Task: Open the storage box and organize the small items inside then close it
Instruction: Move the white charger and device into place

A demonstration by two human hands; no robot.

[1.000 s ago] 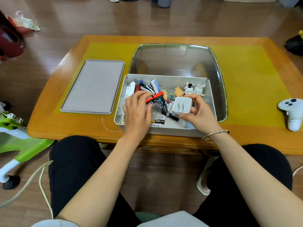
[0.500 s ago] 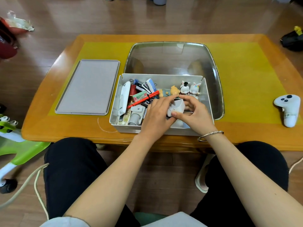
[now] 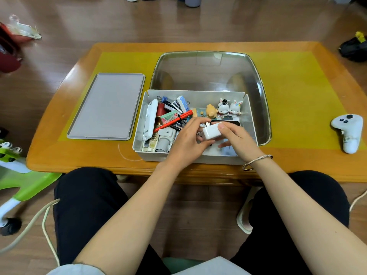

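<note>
Two hands in one open storage box [image 3: 195, 158]: right hand [image 3: 236, 138] grips one white charger [image 3: 212, 132]; left hand [image 3: 186, 138] fingers curl among items, grip unclear. One lid [image 3: 107, 106] at nine o'clock on the wooden table [image 3: 297, 161].

Storage box [image 3: 190, 158] sits on the worktop [image 3: 297, 159] at six o'clock, its lid [image 3: 107, 106] lying at nine, a controller [image 3: 347, 132] out at three, charger [image 3: 211, 132] inside the box.

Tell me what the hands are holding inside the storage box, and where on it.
The right hand pinches the white charger block across its right end. The left hand touches its left, prong side; whether it grips anything cannot be told.
</note>
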